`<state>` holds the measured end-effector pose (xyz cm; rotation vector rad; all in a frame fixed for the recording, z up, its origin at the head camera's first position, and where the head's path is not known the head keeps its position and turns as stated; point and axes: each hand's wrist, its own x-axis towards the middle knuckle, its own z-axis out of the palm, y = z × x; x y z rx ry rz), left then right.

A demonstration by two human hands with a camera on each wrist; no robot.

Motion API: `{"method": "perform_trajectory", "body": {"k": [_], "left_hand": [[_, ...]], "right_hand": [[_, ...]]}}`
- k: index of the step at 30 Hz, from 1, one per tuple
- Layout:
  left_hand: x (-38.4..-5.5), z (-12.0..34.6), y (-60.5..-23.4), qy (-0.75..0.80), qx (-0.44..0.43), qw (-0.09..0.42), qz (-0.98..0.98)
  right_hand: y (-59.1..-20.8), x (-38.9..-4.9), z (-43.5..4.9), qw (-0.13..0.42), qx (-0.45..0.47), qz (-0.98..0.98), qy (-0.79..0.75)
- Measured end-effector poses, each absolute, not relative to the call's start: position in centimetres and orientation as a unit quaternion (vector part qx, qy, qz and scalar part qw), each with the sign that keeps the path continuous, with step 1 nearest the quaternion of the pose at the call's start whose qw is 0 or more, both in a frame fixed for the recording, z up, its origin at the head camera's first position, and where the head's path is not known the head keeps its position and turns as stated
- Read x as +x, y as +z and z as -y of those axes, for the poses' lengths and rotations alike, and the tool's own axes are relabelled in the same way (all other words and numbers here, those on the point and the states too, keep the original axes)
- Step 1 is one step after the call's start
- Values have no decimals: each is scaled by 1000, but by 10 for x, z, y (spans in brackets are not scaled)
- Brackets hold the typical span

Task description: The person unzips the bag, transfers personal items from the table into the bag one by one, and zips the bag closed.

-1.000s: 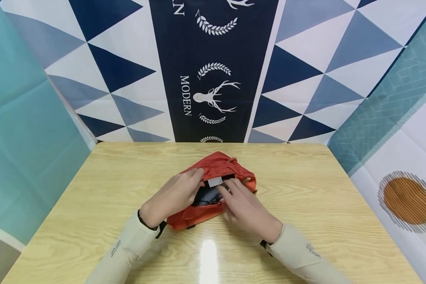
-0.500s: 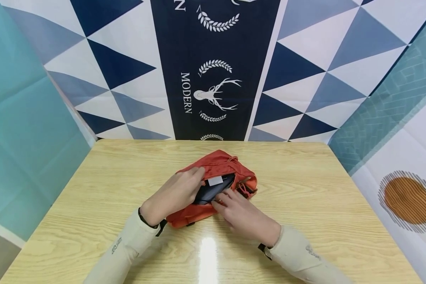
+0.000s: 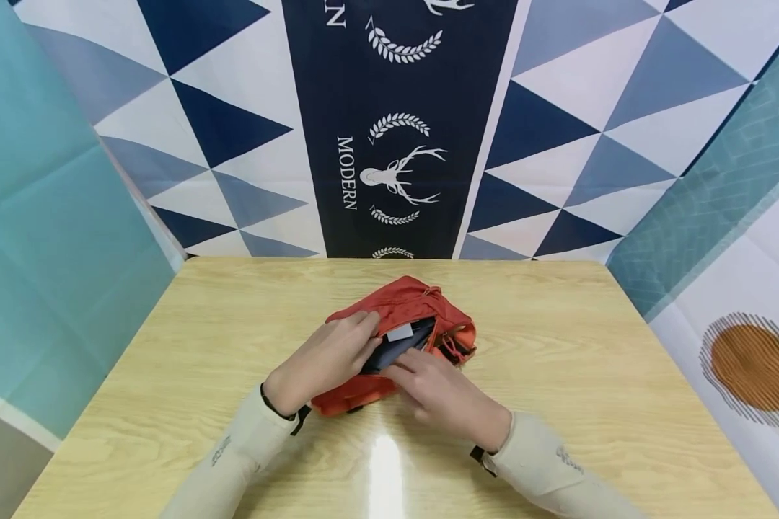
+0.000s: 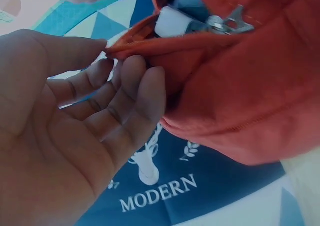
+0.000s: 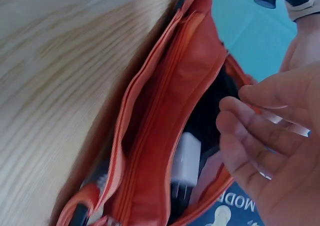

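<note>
A red zippered bag [image 3: 405,299] lies on the wooden table, its mouth spread to show a dark lining [image 3: 389,353]. With thumb and fingertips, my left hand [image 4: 75,116] pinches the bag's rim; it shows at the far left side of the mouth as my left hand [image 3: 327,357] in the head view. My right hand [image 3: 444,393] reaches over the near rim. In the right wrist view, the loosely bent fingers of my right hand [image 5: 270,141] touch the dark interior, with nothing seen between them. Inside sits a white block [image 5: 186,158] with two prongs, like a charger plug.
The wooden table [image 3: 558,360] runs out on both sides of the bag. Behind it hangs a patterned blue and white cloth [image 3: 234,130], with teal cloth [image 3: 58,216] at the left. A red cord [image 3: 451,346] lies at the bag's right end.
My right hand has drawn left and nearer along the mouth, from its right end to the near rim, uncovering the red cord and more lining. My left hand stays at the rim.
</note>
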<state>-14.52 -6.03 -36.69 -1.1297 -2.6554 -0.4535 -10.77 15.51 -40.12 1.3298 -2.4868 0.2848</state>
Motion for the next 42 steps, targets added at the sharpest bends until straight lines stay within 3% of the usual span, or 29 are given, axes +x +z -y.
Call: {"method": "perform_trajectory", "body": {"k": [7, 16, 23, 27, 34, 42], "left_hand": [[-137, 89, -382, -157, -347, 116, 917], [-136, 113, -416, -149, -342, 85, 924], [-128, 117, -424, -143, -359, 118, 915], [-126, 117, -429, -145, -358, 81, 919], [-129, 116, -433, -166, -353, 46, 920], [-127, 113, -433, -154, -357, 74, 919]], "right_hand": [[-406, -105, -122, 138, 485, 860, 76], [-413, -114, -92, 155, 411, 897, -52], [-423, -114, -75, 163, 382, 909, -28], [-431, -116, -71, 168, 367, 915, 1], [-435, -108, -63, 213, 290, 933, -11], [-435, -105, -60, 262, 262, 928, -39]]}}
